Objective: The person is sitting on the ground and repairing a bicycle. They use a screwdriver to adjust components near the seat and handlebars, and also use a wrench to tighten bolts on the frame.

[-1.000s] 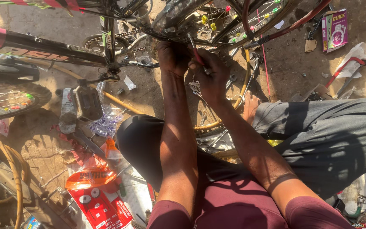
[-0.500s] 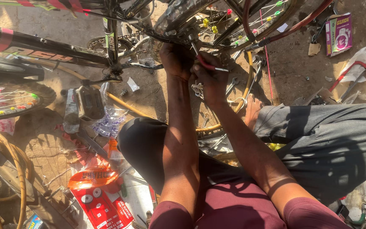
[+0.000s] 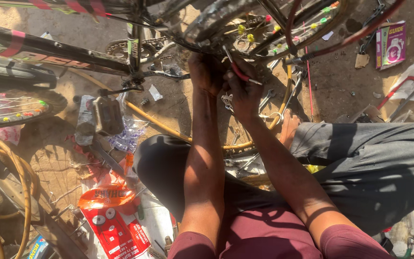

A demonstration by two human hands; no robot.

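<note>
Both hands work at the rear wheel [image 3: 245, 19] of a bicycle that stands across the top of the view, close to its chain and hub. The right hand [image 3: 244, 93] is closed around a red-handled tool [image 3: 239, 72], whose thin metal tip points up toward the spokes. The left hand [image 3: 208, 72] is just beside it, fingers curled against the dark metal under the wheel; whether it grips anything there I cannot tell. Coloured beads [image 3: 250, 36] sit on the spokes above the hands.

The black bicycle frame [image 3: 49, 52] with pink bands runs leftward from the wheel, and a pedal [image 3: 107, 115] hangs below it. A yellow rim [image 3: 264, 129] lies on the dirt floor behind the hands, with spanners [image 3: 267, 98] near it. The person sits on the floor in dark grey trousers [image 3: 360, 163], a bare foot [image 3: 289, 127] just beside the rim. Lower left lies a red packet [image 3: 118, 230], and a second wheel [image 3: 10, 108] with beads shows at the left edge. A pink and green box [image 3: 391, 43] rests at upper right.
</note>
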